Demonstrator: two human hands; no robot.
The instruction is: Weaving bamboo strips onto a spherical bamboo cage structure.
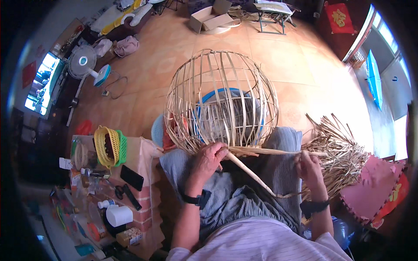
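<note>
A large round basket frame (238, 114) of pale, widely spaced strips stands between my knees. My left hand (208, 162) is closed at its near edge, fingers pinching the spot where a flat straw-coloured strip (266, 151) meets the frame. That strip runs taut to the right, over my right knee. Its far end is in my right hand (309, 168), whose fingers are closed round it. A thicker pale strip (249, 171) slants from beside my left fingers down across my lap, thinning toward the right. Something blue-rimmed shows through the basket's strips.
A heap of dry strips (337, 152) lies right of my knee, beside a pink cloth-like piece (372, 185). At left, a low table holds a yellow basket (103, 145), a phone (131, 177), a paper roll (119, 215) and jars. A fan (82, 61) stands farther off.
</note>
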